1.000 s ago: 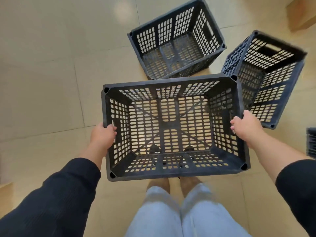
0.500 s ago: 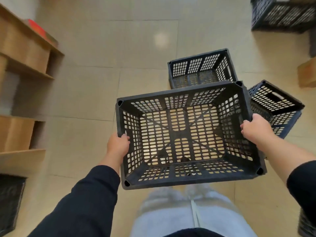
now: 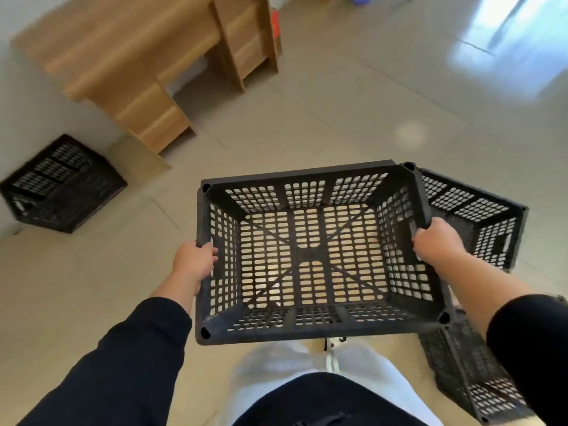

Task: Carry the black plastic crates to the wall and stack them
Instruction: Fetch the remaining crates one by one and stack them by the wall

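holding a black plastic crate (image 3: 319,253) in the air in front of the body, the left hand (image 3: 193,261) is curled over the rim of its left short wall and the right hand (image 3: 436,242) is curled over the rim of its right short wall. no writing or label can be read on anything. the carried crate is rectangular and open-topped, with slotted lattice walls and a lattice floor crossed by diagonal ribs, and round sockets at its corners. two more crates of the same kind (image 3: 479,216) (image 3: 470,376) are on the pale tiled floor (image 3: 338,118) to the right, partly hidden. another crate (image 3: 61,184), blurred, sits against the white wall at left, near a light wooden desk (image 3: 147,63).
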Action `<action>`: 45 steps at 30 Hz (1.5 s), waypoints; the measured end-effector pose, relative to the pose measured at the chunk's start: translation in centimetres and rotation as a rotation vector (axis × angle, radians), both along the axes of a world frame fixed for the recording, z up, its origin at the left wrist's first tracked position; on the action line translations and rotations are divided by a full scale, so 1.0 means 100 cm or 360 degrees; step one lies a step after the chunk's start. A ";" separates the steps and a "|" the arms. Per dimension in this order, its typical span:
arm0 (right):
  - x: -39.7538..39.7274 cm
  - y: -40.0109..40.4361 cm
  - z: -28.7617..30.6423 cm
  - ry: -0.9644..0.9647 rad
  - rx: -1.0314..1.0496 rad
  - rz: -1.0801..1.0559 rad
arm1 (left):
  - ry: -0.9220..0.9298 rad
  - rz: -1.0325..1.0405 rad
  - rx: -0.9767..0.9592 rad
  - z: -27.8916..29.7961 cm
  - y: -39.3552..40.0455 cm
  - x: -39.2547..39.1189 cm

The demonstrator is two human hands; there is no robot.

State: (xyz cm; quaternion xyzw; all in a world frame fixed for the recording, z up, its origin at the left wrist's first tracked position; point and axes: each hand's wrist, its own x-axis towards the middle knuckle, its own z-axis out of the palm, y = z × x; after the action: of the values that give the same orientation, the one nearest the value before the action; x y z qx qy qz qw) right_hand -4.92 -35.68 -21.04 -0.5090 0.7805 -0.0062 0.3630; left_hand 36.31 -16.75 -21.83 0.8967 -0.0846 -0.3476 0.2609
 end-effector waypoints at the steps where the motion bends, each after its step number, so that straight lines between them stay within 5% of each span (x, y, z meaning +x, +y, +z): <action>1: 0.023 -0.001 0.005 -0.0014 -0.0016 0.0083 | -0.0001 0.0065 -0.0005 0.003 0.017 0.014; 20: 0.486 0.060 0.069 -0.0048 -0.0125 0.1024 | 0.0054 0.1035 -0.0307 0.044 0.276 0.299; 45: 1.027 0.004 0.062 -0.0181 0.0063 0.1496 | -0.0056 0.1665 -0.0277 0.056 0.278 0.696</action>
State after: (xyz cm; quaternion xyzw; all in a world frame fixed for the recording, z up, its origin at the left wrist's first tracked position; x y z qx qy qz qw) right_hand 97.74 -35.24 -14.87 -0.7989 0.4444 0.1458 0.3782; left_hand 105.91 11.02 -16.23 0.7998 0.3411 -0.1477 0.4714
